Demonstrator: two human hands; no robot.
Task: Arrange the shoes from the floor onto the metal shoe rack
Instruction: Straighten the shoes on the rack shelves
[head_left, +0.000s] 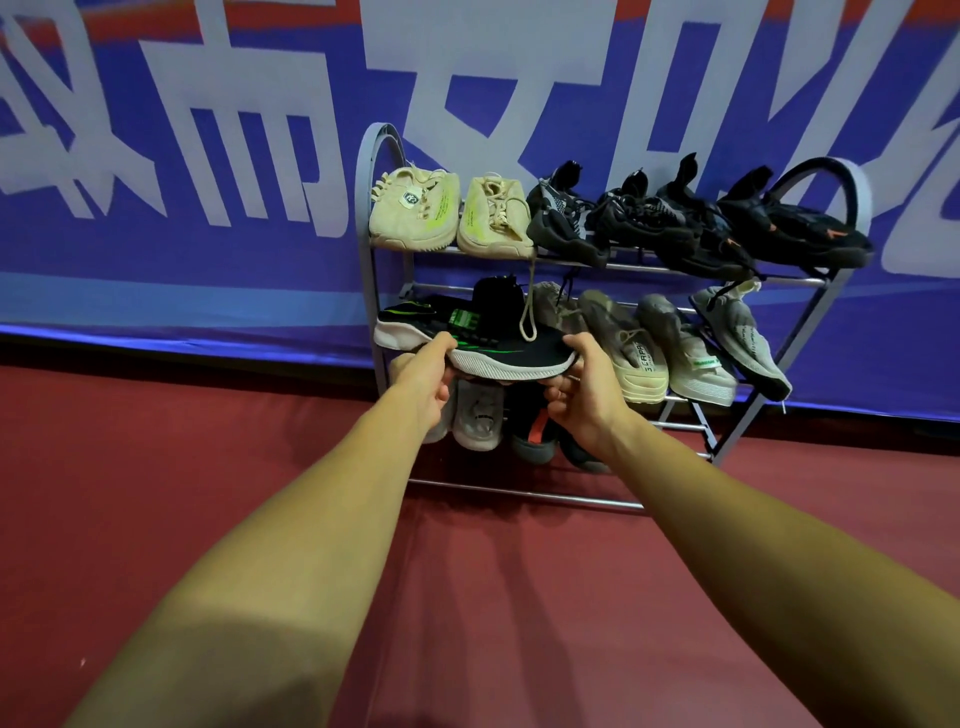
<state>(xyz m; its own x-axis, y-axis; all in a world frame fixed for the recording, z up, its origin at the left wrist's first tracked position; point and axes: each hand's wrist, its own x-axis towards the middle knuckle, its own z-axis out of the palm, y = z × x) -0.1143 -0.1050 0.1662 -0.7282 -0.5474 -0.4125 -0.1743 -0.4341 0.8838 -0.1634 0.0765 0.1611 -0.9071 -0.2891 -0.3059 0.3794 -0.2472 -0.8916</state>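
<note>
Wall: blue banner (156, 249) fills everything ahead of me, edge to edge.
Lettering: huge pale-grey characters (223, 182), cropped by my view.
Top: orange-red band (291, 13).
Banner foot: paler blue stripe (156, 299), then a dark gap (156, 353).
Floor: dull red floor (493, 597), smooth, running under me to the banner.
Light: soft, even; faint shadows.

Bottom-shelf shoes (480, 415) at frame centre are mostly hidden behind the left hand (423, 382), right hand (587, 397) and black-green shoe (514, 353). Banner (208, 156) lettering is cut off at the upper edge. Print on the beige shoes (415, 208) is unreadable.
</note>
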